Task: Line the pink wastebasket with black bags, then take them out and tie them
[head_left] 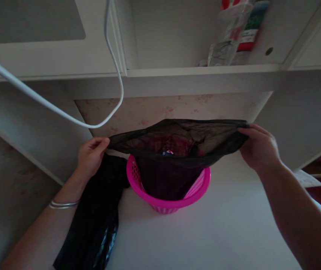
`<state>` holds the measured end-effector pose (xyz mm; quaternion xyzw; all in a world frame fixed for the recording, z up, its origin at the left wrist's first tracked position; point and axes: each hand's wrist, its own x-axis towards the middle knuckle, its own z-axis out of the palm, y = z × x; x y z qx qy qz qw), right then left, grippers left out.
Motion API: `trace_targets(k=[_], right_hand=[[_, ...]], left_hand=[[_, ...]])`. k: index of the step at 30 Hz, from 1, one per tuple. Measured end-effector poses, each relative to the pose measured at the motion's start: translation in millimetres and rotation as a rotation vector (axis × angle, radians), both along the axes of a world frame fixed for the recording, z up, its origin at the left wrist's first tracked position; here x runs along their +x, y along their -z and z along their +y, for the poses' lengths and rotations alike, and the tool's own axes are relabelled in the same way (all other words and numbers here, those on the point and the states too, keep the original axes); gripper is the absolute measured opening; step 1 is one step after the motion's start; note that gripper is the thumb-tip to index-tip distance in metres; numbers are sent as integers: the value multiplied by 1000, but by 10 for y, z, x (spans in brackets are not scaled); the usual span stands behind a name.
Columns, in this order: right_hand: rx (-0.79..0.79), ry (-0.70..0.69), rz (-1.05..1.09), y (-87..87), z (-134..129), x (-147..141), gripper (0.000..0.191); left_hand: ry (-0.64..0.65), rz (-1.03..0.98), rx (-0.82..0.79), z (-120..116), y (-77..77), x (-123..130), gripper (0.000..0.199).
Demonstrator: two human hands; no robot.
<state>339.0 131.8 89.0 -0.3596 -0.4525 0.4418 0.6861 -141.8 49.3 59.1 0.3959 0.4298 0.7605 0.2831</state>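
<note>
A thin black plastic bag (166, 176) is stretched wide between my two hands, its lower part hanging inside a pink plastic basket (167, 204). My left hand (92, 155) pinches the left corner of the bag's rim between thumb and fingers. At the opposite corner, my right hand (258, 146) grips the rim with closed fingers. Through the open mouth some small items with blue, red and white marks show at the bottom, too dim to name. Beneath my left forearm lies another black plastic bag (98, 221), folded long and partly shiny.
The basket stands on a white surface (219, 225). Above the wall is a white shelf (205, 71) holding a clear plastic container (224, 45) and a red and green package (251, 30). A white cable (50, 107) hangs at upper left. Side panels flank the space.
</note>
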Motion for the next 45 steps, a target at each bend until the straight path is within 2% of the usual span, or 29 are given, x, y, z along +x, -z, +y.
trace_targets(k=[3,5,7,8,11,14,16,19,23,30,32,34,37,39,42,44,45], right_hand=[[50,-43,83,10,-77,179,14],[52,-112,148,95,-143,236,13],[48,-179,157,237,-201,245,12],[47,-213,122,322,-220,239,16],[17,-366,-95,565,-234,198,46],[-15,-484,-254,661,-205,100,72],[-28,-501,-340,611,-175,-13,79],[-25,-475,-456,440,-100,-217,68],[9,-391,-409,263,33,-402,47],[-40,-231,-116,259,23,-599,39],[-86,-200,-5,254,-15,-677,37],[-134,-213,62,234,-49,-750,38],[-151,-277,14,193,-97,-858,41],[-125,-296,-45,164,-124,-935,44],[-117,-295,-114,118,-153,-1033,47],[-111,-311,-159,88,-164,-1062,50],[-84,-366,-207,74,-169,-1067,52]], left_hand=[[-34,-145,89,-29,-72,-107,17],[17,-224,97,-74,-81,-107,14],[93,-287,69,-125,-24,-61,9],[138,-311,45,-147,32,-28,13],[326,-327,-65,-189,249,84,42],[492,-206,-169,-181,378,213,70],[489,-40,-200,-146,342,312,77],[403,98,-229,-60,159,438,66],[329,-28,-207,37,-41,475,41],[234,-293,-157,41,-117,561,14],[244,-328,-148,22,-122,621,16],[320,-308,-112,-10,-114,665,29],[432,-102,-75,-70,-89,700,53],[412,162,-161,-97,-86,725,59],[323,448,-374,-99,-115,798,48],[291,445,-456,-81,-146,865,41],[293,418,-473,-70,-161,901,40]])
